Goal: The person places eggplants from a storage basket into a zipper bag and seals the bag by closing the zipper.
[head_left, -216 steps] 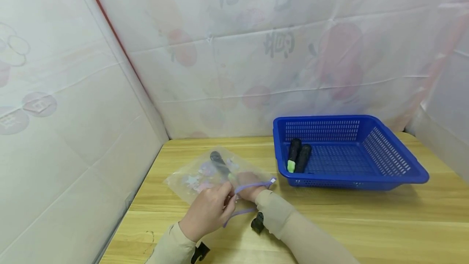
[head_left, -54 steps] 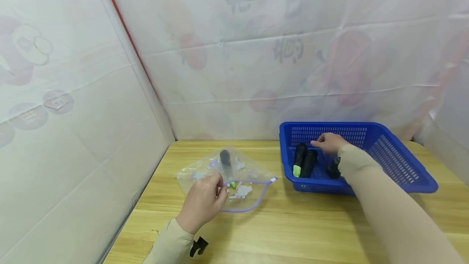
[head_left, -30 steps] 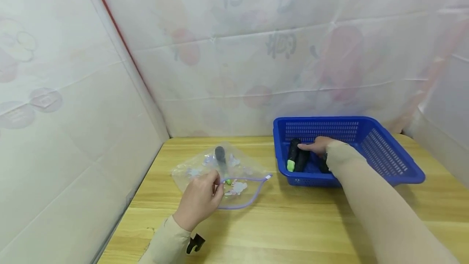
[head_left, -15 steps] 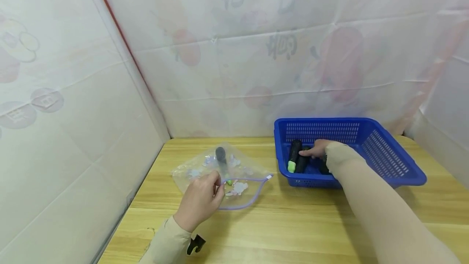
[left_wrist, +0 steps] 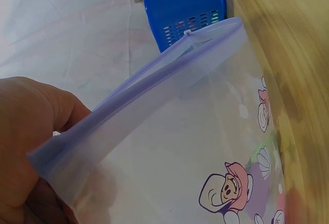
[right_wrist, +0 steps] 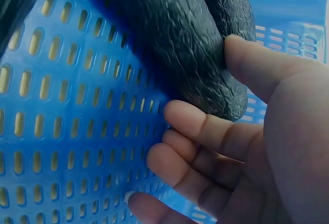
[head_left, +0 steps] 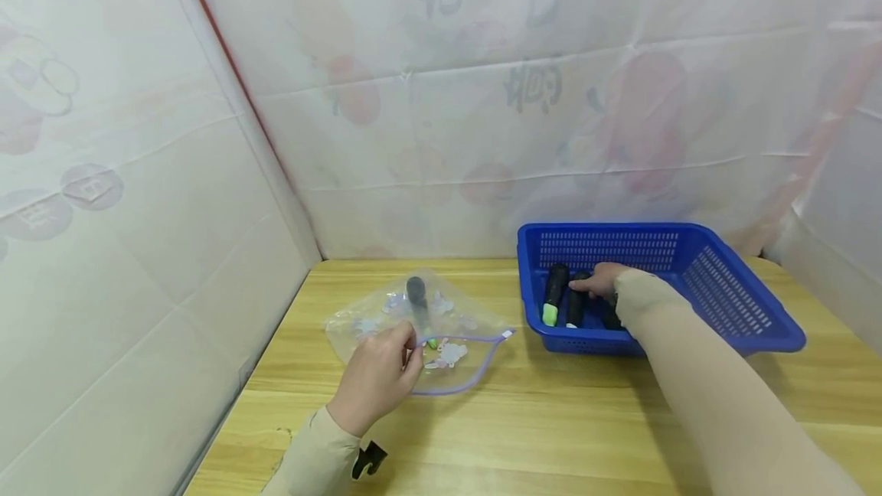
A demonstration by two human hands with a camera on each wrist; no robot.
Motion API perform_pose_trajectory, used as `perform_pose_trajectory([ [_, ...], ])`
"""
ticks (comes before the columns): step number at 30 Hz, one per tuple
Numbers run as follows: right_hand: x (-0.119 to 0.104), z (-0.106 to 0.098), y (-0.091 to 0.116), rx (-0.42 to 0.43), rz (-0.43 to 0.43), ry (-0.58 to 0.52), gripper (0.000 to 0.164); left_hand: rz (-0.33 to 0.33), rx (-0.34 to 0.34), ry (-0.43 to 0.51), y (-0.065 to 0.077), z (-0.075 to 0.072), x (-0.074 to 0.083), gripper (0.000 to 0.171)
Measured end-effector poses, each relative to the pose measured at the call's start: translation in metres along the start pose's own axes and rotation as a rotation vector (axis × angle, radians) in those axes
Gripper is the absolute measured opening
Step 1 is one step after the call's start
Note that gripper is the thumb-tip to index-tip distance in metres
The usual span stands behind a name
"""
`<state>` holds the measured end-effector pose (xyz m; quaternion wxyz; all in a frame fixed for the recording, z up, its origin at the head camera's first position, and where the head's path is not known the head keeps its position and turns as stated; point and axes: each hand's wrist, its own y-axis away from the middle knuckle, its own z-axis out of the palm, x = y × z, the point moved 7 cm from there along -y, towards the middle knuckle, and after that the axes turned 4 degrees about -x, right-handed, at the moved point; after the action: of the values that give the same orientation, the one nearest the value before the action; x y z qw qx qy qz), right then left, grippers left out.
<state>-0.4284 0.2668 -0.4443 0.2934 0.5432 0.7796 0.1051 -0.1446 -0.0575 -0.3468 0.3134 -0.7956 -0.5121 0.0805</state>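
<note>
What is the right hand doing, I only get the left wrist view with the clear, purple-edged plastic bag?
Observer: The right hand grips the rounded end of a dark, wrinkled, elongated vegetable.
Operator: Any others near it in the blue perforated plastic basket?
Observer: Yes, another dark vegetable, with a light green tip, lies to its left in the head view.
Operator: And the bag?
Observer: A third dark vegetable shows through it.
</note>
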Motion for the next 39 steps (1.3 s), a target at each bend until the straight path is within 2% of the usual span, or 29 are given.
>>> perform_pose_trajectory([
  [4, 0.001, -0.004, 0.000, 0.050, -0.012, 0.053, 0.070, 0.003, 0.002, -0.005, -0.001, 0.000, 0.001, 0.025],
  [7, 0.001, -0.007, 0.001, 0.093, -0.003, 0.077, 0.066, 0.004, 0.002, -0.006, -0.001, 0.000, 0.001, 0.025],
  [14, 0.000, -0.007, 0.003, 0.098, 0.010, 0.078, 0.054, -0.005, -0.002, -0.004, -0.001, 0.001, 0.000, 0.024],
  [17, -0.002, -0.005, 0.005, 0.085, 0.002, 0.070, 0.063, -0.002, 0.003, -0.002, -0.001, 0.001, 0.001, 0.025],
  [22, -0.003, 0.001, 0.010, 0.019, 0.007, 0.017, 0.101, -0.002, 0.005, 0.008, -0.001, 0.001, 0.001, 0.024],
  [25, -0.001, 0.006, 0.011, -0.037, 0.025, -0.016, 0.115, -0.009, -0.002, 0.015, -0.001, 0.002, 0.001, 0.023],
  [34, 0.006, 0.011, 0.012, -0.114, 0.072, 0.013, 0.123, 0.001, 0.006, 0.011, -0.001, 0.001, 0.001, 0.024],
  [39, 0.009, 0.011, 0.010, -0.117, 0.088, -0.027, 0.123, -0.003, 0.001, 0.011, -0.002, 0.000, 0.000, 0.023],
])
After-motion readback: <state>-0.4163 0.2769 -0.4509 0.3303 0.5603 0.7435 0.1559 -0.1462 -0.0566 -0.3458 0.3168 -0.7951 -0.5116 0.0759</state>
